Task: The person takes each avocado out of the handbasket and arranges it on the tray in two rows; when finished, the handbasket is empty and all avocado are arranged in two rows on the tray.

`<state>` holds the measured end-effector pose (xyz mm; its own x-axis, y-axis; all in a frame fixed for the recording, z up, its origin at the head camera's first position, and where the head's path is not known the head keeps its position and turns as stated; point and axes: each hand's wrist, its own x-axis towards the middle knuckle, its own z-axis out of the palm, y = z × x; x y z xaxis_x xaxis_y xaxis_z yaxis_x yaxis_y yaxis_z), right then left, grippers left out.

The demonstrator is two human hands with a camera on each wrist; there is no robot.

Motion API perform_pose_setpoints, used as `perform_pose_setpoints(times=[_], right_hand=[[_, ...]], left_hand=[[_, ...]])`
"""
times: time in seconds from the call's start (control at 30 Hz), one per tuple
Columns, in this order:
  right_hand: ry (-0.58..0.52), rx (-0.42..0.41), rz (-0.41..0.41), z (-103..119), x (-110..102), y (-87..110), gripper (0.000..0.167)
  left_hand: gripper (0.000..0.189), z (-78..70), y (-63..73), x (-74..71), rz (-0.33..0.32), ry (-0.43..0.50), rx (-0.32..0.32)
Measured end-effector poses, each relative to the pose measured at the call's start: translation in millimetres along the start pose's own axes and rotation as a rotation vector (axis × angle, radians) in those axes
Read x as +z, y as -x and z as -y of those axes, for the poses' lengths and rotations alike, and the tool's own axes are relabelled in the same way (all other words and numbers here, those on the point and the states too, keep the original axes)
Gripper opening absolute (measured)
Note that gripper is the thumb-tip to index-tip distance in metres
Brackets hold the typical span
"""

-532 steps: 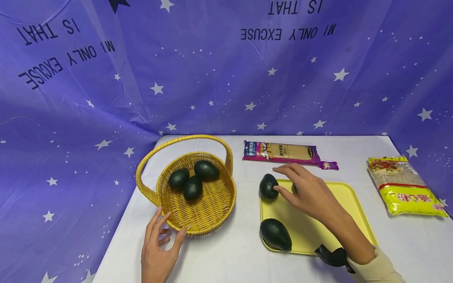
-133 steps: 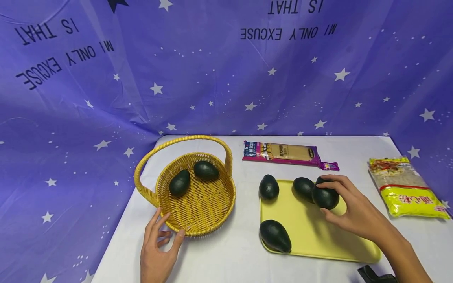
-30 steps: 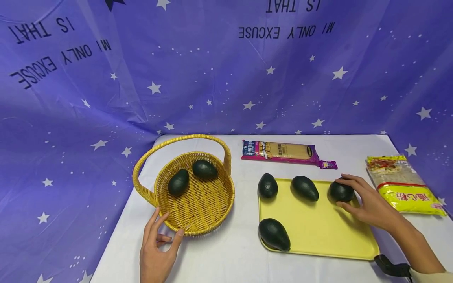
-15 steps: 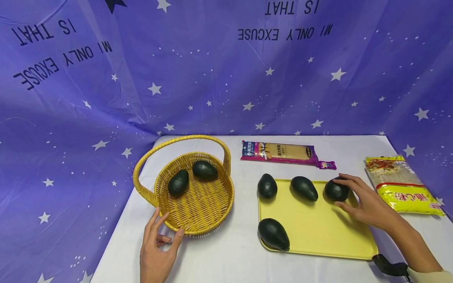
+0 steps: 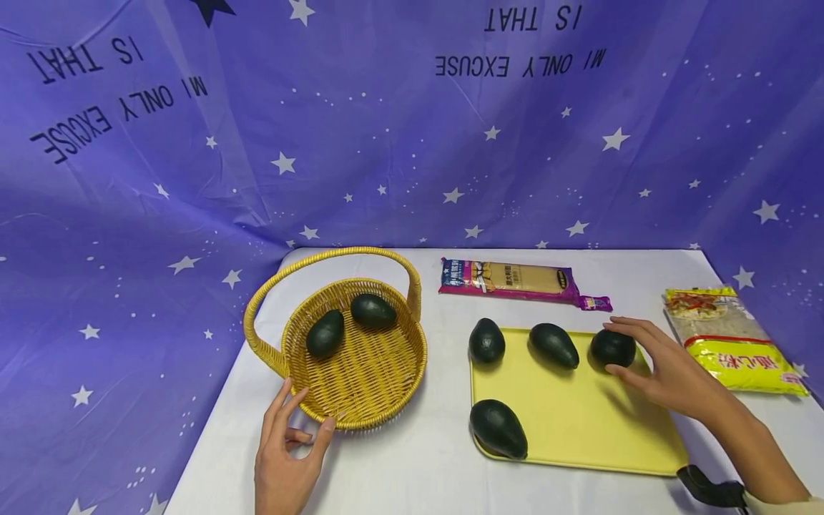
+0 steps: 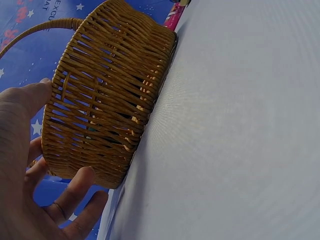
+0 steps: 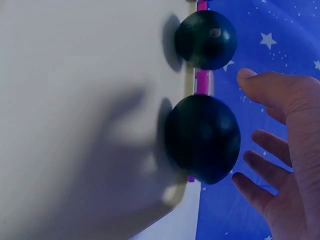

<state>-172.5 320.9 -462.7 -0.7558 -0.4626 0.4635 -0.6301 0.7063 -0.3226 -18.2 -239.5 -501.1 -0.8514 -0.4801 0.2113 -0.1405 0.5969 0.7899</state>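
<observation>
Two dark green avocados (image 5: 325, 334) lie in the yellow wicker basket (image 5: 386, 386), which has a tall arched handle. At its near rim, my left hand (image 5: 286, 450) has its fingers spread, thumb touching the rim; the left wrist view shows the fingers loosely bent beside the woven wall. On the yellow tray (image 5: 573, 422) rest several more avocados. The one at the far right corner (image 5: 613, 348) is closest to my right hand (image 5: 669, 375). A gap between that avocado (image 7: 202, 139) and the relaxed fingers shows in the right wrist view.
Behind the tray lies a purple pack of noodles (image 5: 508, 279). A yellow-and-clear food bag (image 5: 734, 340) is right of the tray, near my right forearm. A starry purple cloth (image 5: 412, 143) hangs behind the white table.
One avocado has gone from the basket since the first frame. My right hand has carried an avocado to the tray's far right corner and let go of it. My left hand stays put.
</observation>
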Motion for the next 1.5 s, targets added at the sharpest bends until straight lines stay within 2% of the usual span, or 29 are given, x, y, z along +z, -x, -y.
perform_pose_setpoints(times=[0.33,0.73,1.03,1.4,1.5], right_hand=[[0.017,0.007,0.045,26,-1,-19.3,0.08],[-0.007,-0.054,0.07,65,4,-53.1,0.076],[0.023,-0.095,0.086,82,13,-69.8,0.072],[0.002,-0.097,0.114,99,20,-83.9,0.065],[-0.007,-0.123,0.124,106,21,-90.9,0.063]], left_hand=[[0.061,-1.0,0.2,-0.6,0.01,0.015,-0.001],[0.061,-1.9,-0.8,-1.1,0.021,0.015,-0.015],[0.061,-1.6,-1.1,-0.9,0.022,0.007,-0.016],[0.06,-2.5,-0.8,-1.2,0.019,0.008,-0.017],[0.06,-2.1,-1.0,-1.1,0.016,0.006,-0.013]])
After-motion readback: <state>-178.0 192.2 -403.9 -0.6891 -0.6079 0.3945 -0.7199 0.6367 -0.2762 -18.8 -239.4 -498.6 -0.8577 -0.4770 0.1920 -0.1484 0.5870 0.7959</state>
